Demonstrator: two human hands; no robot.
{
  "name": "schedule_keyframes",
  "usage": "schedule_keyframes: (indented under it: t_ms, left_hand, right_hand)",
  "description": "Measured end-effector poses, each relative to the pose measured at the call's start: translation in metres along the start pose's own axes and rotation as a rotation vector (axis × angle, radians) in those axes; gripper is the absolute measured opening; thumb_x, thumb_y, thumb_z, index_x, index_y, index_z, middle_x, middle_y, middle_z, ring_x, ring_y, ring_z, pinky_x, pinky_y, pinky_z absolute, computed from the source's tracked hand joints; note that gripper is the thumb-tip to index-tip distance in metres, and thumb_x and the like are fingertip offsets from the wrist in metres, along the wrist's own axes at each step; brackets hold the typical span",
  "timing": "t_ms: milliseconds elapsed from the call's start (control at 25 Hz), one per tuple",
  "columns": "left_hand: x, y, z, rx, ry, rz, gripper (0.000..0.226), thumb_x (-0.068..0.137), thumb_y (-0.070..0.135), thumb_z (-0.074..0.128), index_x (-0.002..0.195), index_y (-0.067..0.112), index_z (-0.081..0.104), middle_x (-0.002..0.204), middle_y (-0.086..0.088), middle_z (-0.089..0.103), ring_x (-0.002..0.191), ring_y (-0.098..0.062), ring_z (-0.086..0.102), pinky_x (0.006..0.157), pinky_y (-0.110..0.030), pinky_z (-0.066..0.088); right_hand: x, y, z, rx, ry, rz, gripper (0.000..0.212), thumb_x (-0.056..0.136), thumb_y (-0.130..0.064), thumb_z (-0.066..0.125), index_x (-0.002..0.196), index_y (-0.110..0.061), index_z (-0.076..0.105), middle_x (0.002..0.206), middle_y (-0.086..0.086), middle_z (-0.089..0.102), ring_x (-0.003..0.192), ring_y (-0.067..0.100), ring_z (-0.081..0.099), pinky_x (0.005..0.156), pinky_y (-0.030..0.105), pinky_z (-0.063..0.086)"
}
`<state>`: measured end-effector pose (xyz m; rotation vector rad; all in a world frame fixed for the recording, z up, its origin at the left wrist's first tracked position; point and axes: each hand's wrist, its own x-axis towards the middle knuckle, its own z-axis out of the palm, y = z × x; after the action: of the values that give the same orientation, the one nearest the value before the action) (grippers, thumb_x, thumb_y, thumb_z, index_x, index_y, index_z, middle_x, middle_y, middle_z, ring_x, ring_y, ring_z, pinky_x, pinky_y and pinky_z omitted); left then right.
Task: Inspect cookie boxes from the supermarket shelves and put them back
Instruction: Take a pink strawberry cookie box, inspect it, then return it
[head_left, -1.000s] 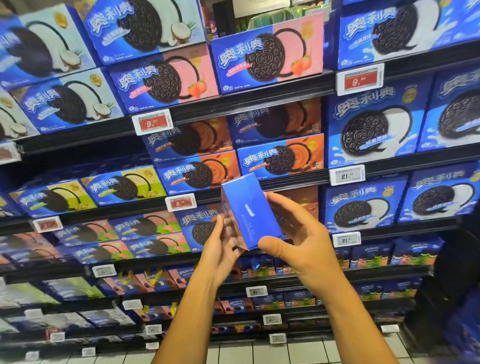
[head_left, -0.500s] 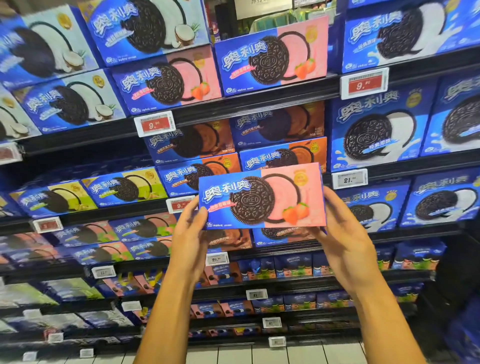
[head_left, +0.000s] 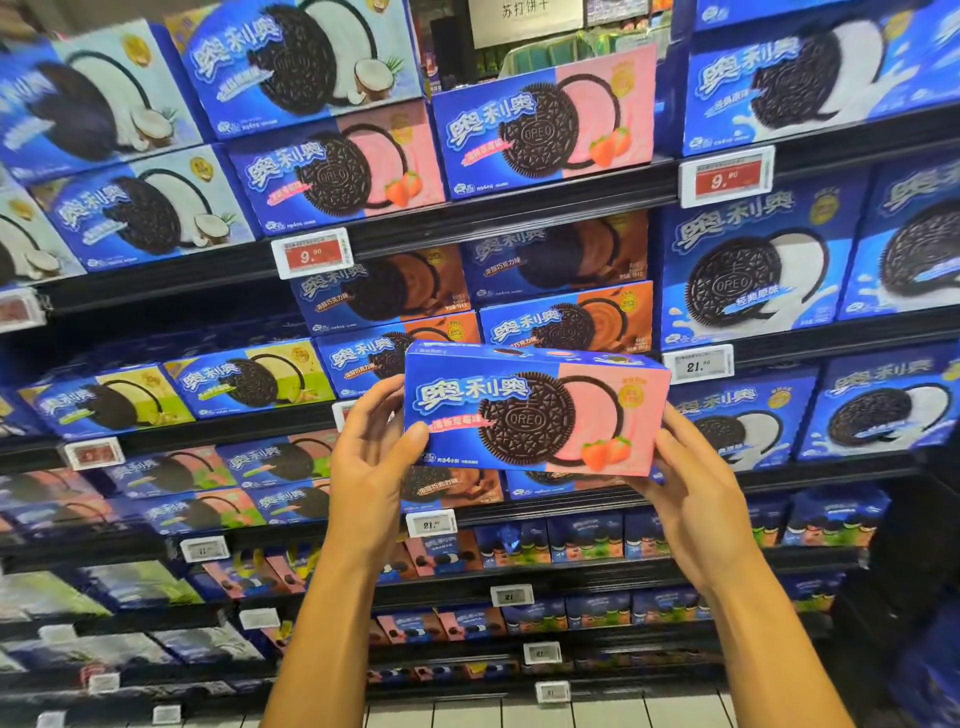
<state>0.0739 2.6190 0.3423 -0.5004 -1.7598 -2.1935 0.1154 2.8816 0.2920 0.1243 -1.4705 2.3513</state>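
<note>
Blue-and-pink rectangular cardboard cookie box sits level between both hands, front face toward the camera. Left hand grips its left end, right hand its lower right corner, before stocked black shelves.

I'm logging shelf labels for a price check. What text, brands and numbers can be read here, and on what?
"OREO": on the cookie of the held strawberry box, gripped by the left hand and right hand.
"奥利奥": on that box's front and on the shelf boxes.
"9.": red price tag and red tag.
"21.": white price tag and white tag.
"苏打饼干": overhead sign.
Lower tags, small print: blurred.
</note>
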Motion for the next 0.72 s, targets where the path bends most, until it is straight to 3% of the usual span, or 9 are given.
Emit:
schedule_keyframes:
  t_ms: [120,240,360,520,720]
  left_hand:
    - [-0.002,0.005,0.001,0.147,-0.022,0.071,0.064,0.083,0.001,0.069,0.133,0.036,0.050,0.138,0.016,0.058,0.131,-0.005,0.052,0.106,-0.030,0.046]
    - [-0.005,0.007,0.003,0.258,-0.009,0.128,0.068,0.083,0.000,0.070,0.133,0.041,0.049,0.140,0.011,0.058,0.130,-0.011,0.054,0.103,-0.027,0.049]
    - [-0.007,0.008,0.004,0.295,-0.004,0.178,0.060,0.078,0.010,0.073,0.126,0.041,0.054,0.127,0.021,0.064,0.121,-0.006,0.059,0.090,-0.016,0.052]
    - [-0.007,0.005,0.002,0.307,-0.002,0.172,0.059,0.081,-0.004,0.072,0.124,0.032,0.057,0.121,0.019,0.067,0.117,-0.006,0.062,0.086,-0.015,0.053]
    - [-0.005,0.010,0.002,0.326,-0.040,0.154,0.063,0.079,-0.007,0.072,0.124,0.033,0.057,0.118,0.027,0.067,0.115,0.002,0.061,0.087,-0.013,0.051]
  right_hand:
    - [-0.002,-0.006,0.003,-0.151,0.001,-0.110,0.042,0.093,-0.013,0.064,0.133,-0.026,0.061,0.120,-0.007,0.073,0.109,0.010,0.068,0.083,0.020,0.054]
    - [-0.001,-0.010,0.010,-0.236,0.108,-0.260,0.059,0.080,0.006,0.070,0.117,-0.039,0.065,0.109,-0.020,0.073,0.103,-0.001,0.068,0.080,0.012,0.052]
    - [-0.001,-0.009,0.010,-0.216,0.168,-0.294,0.074,0.075,0.016,0.069,0.105,-0.052,0.065,0.104,-0.020,0.074,0.099,0.001,0.069,0.076,0.012,0.054]
    - [-0.004,-0.001,0.006,-0.178,0.197,-0.267,0.080,0.075,0.032,0.056,0.106,-0.042,0.064,0.104,-0.014,0.074,0.106,0.018,0.069,0.075,0.019,0.057]
    - [-0.003,-0.003,0.006,-0.201,0.179,-0.265,0.080,0.080,0.025,0.062,0.107,-0.050,0.064,0.110,-0.015,0.073,0.105,0.011,0.070,0.076,0.020,0.057]
